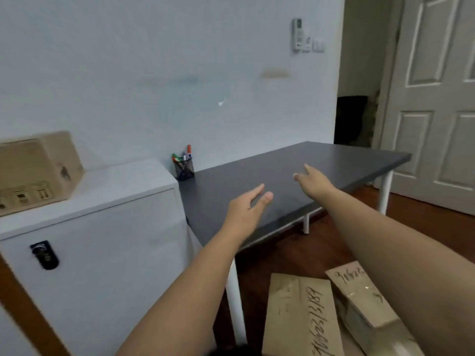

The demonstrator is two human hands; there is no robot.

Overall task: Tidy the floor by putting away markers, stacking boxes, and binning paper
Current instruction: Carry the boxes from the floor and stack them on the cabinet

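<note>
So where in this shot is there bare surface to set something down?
The dark table is bare from the marker holder in its back-left corner to its far right end, under both open hands. The white cabinet is free right of its cardboard box. The floor boxes crowd the bottom right.

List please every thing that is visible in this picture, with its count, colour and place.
table: 1, dark grey top with white legs, centre, against the wall
pen holder: 1, black mesh, far left corner of the table
markers: several, including one green-capped and one orange-capped, upright in the pen holder
cabinet: 1, white, with a black lock, left of the table
cardboard box: 1, brown, on top of the cabinet
cardboard boxes: 2, brown, with handwriting, on the wooden floor, bottom right
remote control: 1, white, on the wall, upper right
door: 1, white, panelled, far right
left hand: open, empty, above the table
right hand: open, empty, above the table
</note>
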